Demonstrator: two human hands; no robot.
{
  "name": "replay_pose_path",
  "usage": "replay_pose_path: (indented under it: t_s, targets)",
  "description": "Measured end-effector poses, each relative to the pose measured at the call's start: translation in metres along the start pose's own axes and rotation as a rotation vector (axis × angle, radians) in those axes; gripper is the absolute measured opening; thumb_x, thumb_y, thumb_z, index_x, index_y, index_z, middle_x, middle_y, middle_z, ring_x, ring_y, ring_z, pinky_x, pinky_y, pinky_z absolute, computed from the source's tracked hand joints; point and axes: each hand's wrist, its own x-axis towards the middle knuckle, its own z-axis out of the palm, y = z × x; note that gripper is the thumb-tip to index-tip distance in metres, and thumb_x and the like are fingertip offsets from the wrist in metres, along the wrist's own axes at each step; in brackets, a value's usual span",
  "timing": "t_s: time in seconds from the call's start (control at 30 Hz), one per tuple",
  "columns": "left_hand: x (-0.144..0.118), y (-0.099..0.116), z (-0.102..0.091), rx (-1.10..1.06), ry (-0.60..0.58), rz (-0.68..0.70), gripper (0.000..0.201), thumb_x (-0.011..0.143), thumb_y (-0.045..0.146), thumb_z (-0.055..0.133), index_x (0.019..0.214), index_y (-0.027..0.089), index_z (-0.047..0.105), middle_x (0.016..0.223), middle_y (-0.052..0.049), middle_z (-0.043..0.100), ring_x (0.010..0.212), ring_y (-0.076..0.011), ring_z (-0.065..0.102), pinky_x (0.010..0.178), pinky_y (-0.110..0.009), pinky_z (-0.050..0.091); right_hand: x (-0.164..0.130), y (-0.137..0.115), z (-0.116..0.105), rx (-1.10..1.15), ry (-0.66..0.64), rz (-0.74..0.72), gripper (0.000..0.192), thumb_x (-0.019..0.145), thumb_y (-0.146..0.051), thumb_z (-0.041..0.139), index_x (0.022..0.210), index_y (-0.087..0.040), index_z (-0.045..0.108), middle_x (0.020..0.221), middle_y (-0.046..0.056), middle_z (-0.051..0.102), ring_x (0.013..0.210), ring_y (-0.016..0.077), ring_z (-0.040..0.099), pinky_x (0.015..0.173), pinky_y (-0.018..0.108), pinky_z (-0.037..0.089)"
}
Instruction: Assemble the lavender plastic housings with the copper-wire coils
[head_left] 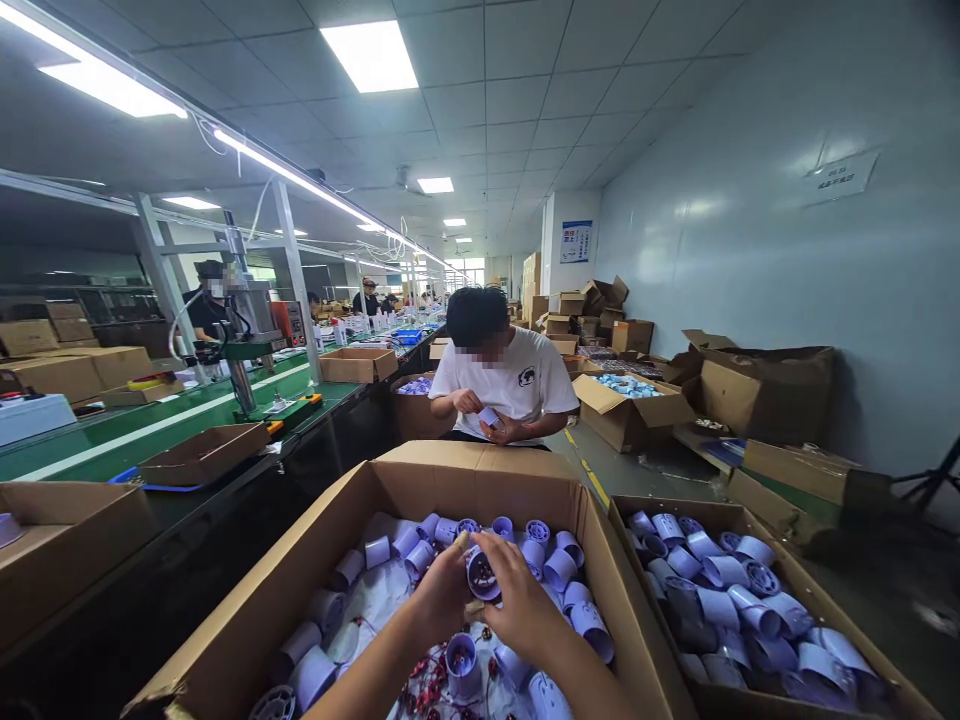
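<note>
Both hands hold one light-purple plastic cylindrical housing (481,577) above the open carton in front of me. My left hand (441,592) grips its left side, with the thumb near the rim. On its right side, my right hand (517,598) curls its fingers over the top and edge. The open end faces me, and small parts show inside, too small to name. Below my hands, another purple housing (463,664) stands upright beside small red and dark parts on thin wires (426,688). Many similar housings lie along the walls of the carton (300,545).
At the right, a second carton (817,615) is full of purple housings. A person (495,385) in a white shirt sits beyond my carton, handling a similar piece. Along the left runs a green conveyor bench (165,435) with a press machine (247,320) and cardboard trays.
</note>
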Motion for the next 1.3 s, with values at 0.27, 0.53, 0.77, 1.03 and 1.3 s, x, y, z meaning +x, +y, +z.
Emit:
replay_pose_path:
  t_s: [0.27,0.53,0.77,1.03,1.3]
  targets:
    - [-0.004,0.003,-0.006,0.051,0.148,-0.149,0.038,0.084,0.056,0.049,0.100,0.023,0.057,0.071,-0.003,0.063,0.054,-0.0188,0.060,0.052,-0.027,0.044,-0.036,0.023,-0.057,-0.062,0.088,0.031,0.058,0.064,-0.037,0.078,0.117,-0.022,0.057,0.113,0.011,0.067,0.106,0.0288,0.062,0.092,0.040,0.048]
    - [0.005,0.005,-0.013,0.219,0.192,-0.092,0.050,0.069,0.062,0.064,0.096,0.021,0.052,0.072,0.001,0.059,0.055,-0.0149,0.056,0.051,-0.024,0.038,-0.067,0.104,-0.175,-0.599,0.490,0.523,0.048,0.077,-0.039,0.060,0.118,-0.015,0.055,0.107,0.019,0.066,0.102,0.0342,0.064,0.083,0.046,0.049]
    - [-0.002,-0.004,0.004,0.580,0.210,0.380,0.023,0.070,0.039,0.073,0.077,0.018,0.066,0.068,0.000,0.057,0.065,-0.0150,0.051,0.057,-0.022,0.038,-0.028,0.057,-0.131,-0.425,0.358,0.101,0.011,0.077,-0.028,0.057,0.083,-0.022,0.064,0.088,0.008,0.068,0.084,0.0251,0.064,0.076,0.037,0.049]
    - [-0.024,0.005,0.025,0.858,0.103,0.654,0.030,0.074,0.028,0.072,0.104,0.020,0.072,0.097,-0.011,0.067,0.086,-0.0225,0.058,0.071,-0.027,0.045,-0.004,-0.004,-0.056,-0.259,-0.005,0.085,0.015,0.075,-0.019,0.056,0.060,-0.022,0.060,0.064,0.001,0.065,0.065,0.0185,0.060,0.059,0.027,0.039]
    - [-0.016,0.006,0.014,1.194,0.009,0.695,0.018,0.084,0.019,0.054,0.085,0.016,0.072,0.081,-0.007,0.068,0.073,-0.0162,0.059,0.071,-0.026,0.045,0.004,-0.005,-0.042,-0.237,-0.105,0.328,0.013,0.068,-0.015,0.058,0.055,-0.019,0.057,0.060,0.001,0.065,0.062,0.0148,0.056,0.054,0.023,0.031]
